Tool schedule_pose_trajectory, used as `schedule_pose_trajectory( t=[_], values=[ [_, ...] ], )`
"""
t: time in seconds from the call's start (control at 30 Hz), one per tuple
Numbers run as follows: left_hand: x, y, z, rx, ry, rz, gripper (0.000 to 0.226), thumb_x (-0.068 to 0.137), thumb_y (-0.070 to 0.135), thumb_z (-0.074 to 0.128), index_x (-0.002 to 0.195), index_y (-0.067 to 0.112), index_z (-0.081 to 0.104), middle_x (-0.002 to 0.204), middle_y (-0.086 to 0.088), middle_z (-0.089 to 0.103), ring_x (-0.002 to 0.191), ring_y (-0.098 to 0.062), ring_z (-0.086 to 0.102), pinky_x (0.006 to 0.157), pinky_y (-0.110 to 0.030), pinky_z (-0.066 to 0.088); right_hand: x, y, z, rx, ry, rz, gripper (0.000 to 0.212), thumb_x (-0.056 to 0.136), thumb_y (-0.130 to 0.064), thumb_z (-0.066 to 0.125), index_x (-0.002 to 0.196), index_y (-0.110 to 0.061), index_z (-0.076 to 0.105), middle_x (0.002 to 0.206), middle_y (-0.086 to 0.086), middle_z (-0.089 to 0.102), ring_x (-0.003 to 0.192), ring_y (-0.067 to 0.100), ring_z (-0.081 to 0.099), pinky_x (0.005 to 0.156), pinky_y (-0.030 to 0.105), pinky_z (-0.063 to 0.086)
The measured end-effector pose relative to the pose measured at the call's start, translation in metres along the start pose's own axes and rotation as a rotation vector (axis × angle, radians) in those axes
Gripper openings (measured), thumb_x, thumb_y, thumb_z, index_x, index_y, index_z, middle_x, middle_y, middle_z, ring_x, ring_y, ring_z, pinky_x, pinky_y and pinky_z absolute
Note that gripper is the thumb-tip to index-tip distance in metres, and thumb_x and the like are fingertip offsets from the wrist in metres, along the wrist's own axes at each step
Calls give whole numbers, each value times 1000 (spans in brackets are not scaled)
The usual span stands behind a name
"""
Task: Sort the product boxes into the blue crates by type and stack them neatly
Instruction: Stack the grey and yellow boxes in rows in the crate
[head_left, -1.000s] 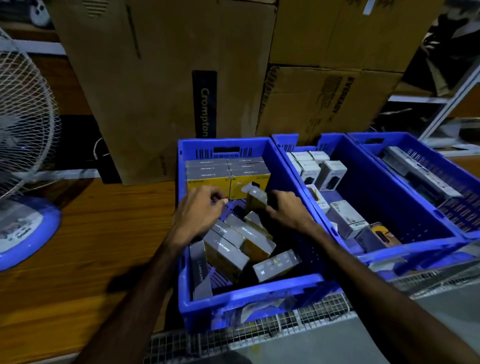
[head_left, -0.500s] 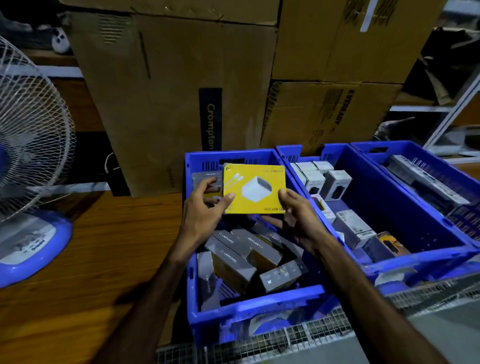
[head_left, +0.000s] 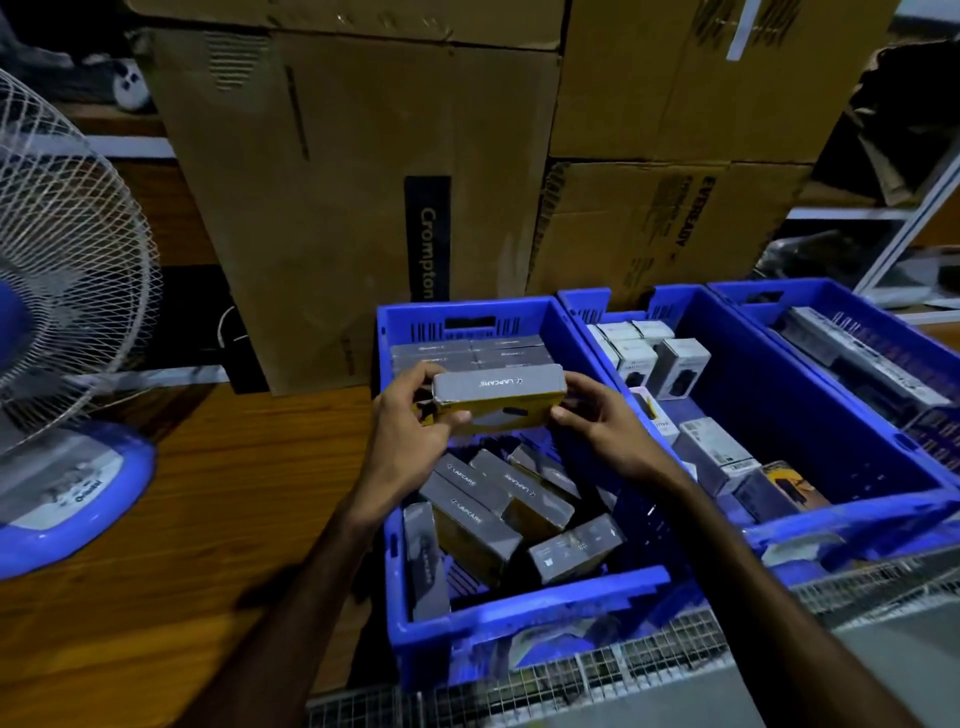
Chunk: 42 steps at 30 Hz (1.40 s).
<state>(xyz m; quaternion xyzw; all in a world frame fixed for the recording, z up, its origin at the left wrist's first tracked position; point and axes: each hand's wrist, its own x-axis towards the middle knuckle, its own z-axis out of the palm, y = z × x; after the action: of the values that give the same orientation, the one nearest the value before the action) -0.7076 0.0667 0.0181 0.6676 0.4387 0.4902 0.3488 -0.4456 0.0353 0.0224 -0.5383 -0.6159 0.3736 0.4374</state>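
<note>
Both hands hold one product box (head_left: 498, 397) over the far half of the leftmost blue crate (head_left: 524, 597). The box is flat and oblong, its grey top face printed with a white LAPCARE mark (upside down from here) and its near side yellow with a dark patch. The left hand (head_left: 415, 431) curls around the box's left end, thumb on the yellow side; the right hand (head_left: 597, 421) grips the right end the same way. Behind the box, matching grey boxes (head_left: 470, 351) sit stacked in neat rows against the crate's far wall. Below the hands, loose boxes (head_left: 498, 504) of the same kind lie tilted in a jumble. The middle crate (head_left: 831, 415) holds white boxes (head_left: 649, 353).
</note>
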Motion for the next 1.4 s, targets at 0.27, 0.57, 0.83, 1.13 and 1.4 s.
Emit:
schedule_pose_trajectory(
  t=[0.27, 0.57, 0.83, 1.13, 1.4],
  values=[
    [35, -1, 24, 273, -132, -64, 46, 85, 13, 84, 122, 22, 59, 123, 4, 42, 120, -16, 47, 103, -31, 40, -3, 16, -40, -905, 194, 200, 67, 95, -38, 70, 153, -24, 43, 148, 16, 47, 131, 40, 53, 99, 55, 52],
    [79, -35, 85, 396, -260, -142, 46, 89, 16, 79, 129, 19, 55, 129, 2, 57, 113, -19, 57, 96, -39, 52, -9, 23, -37, -810, 218, 313, 54, 98, -31, 62, 148, -25, 43, 147, 14, 51, 128, 36, 56, 98, 53, 51],
    [99, -70, 103, 573, -288, -189, 44, 90, 26, 78, 121, 12, 50, 111, -16, 68, 103, -37, 67, 84, -51, 60, -12, 18, -35, -805, 237, 304, 58, 96, -26, 65, 151, -25, 45, 153, 10, 48, 132, 32, 54, 100, 47, 49],
    [98, -81, 112, 545, -134, -279, 35, 87, 8, 71, 113, 10, 47, 98, -9, 59, 81, -28, 61, 68, -42, 58, -12, 19, -35, -829, 213, 307, 66, 93, -18, 66, 153, -25, 41, 154, 10, 45, 128, 33, 57, 97, 49, 53],
    [94, -85, 117, 532, -133, -334, 41, 90, 27, 80, 120, 8, 57, 107, -12, 69, 94, -30, 67, 75, -43, 61, -13, 19, -33, -828, 188, 338, 78, 84, -11, 63, 156, -25, 36, 155, 10, 42, 125, 37, 58, 98, 57, 54]
  ],
)
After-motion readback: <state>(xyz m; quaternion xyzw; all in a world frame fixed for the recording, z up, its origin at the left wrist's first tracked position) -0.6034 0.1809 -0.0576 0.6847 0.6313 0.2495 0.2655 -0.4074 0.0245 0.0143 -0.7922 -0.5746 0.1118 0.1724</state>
